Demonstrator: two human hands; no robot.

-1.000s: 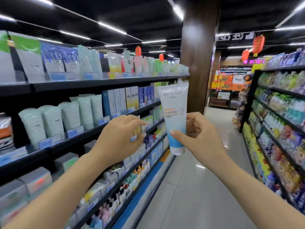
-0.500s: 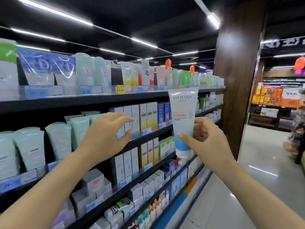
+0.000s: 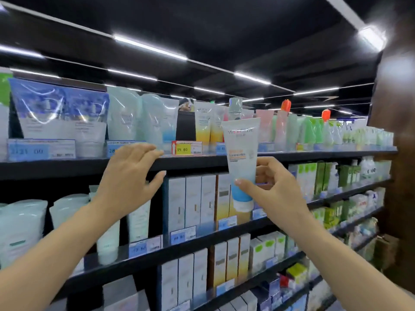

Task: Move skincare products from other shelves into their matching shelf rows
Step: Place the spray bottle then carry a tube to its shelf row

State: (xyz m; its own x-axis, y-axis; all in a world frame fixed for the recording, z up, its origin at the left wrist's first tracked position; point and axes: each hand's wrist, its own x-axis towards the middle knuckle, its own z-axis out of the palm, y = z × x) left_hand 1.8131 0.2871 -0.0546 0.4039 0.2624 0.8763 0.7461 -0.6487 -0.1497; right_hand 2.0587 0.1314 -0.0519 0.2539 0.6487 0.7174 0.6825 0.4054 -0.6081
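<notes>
up high, right hand (image 3: 272, 187) grips a blurred-label tube (image 3: 242, 158) cap-down; left hand (image 3: 128, 176) spread open, empty.

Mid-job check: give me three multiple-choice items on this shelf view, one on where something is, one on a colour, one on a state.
1. Where is the yellow price tag?
A. top shelf edge
B. bottom shelf
C. the floor

2. What colour is the lower band of the held tube, above its cap?
A. red
B. blue
C. black

3. What is the left hand doing?
A. gripping a box
B. holding the tube
C. open, holding nothing

Answers: 1 A, it sits on the top shelf rail. 2 B, blue shows above the white cap. 3 C, its fingers are spread; the right hand pinches the tube.
</notes>
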